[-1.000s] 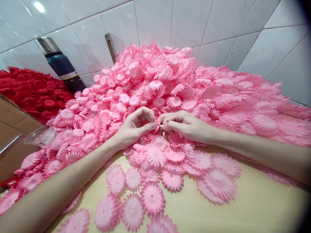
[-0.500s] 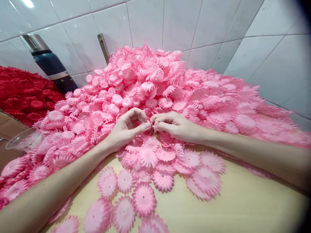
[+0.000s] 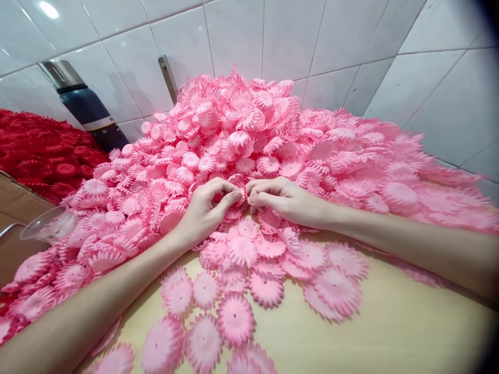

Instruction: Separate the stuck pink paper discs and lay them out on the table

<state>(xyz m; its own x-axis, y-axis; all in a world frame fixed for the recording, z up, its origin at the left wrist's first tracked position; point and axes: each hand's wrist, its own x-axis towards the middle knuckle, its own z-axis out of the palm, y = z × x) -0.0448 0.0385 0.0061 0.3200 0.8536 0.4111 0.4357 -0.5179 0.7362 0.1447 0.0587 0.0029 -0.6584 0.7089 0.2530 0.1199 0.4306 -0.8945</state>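
Blue bottle [image 3: 90,110]; box [image 3: 19,203], probably cardboard.

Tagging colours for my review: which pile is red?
The far-left pile, next to the bottle; the larger central pile is pink.

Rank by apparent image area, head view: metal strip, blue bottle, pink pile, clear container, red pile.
1. Pink pile
2. Red pile, visible part; frame cuts it off
3. Blue bottle
4. Clear container
5. Metal strip
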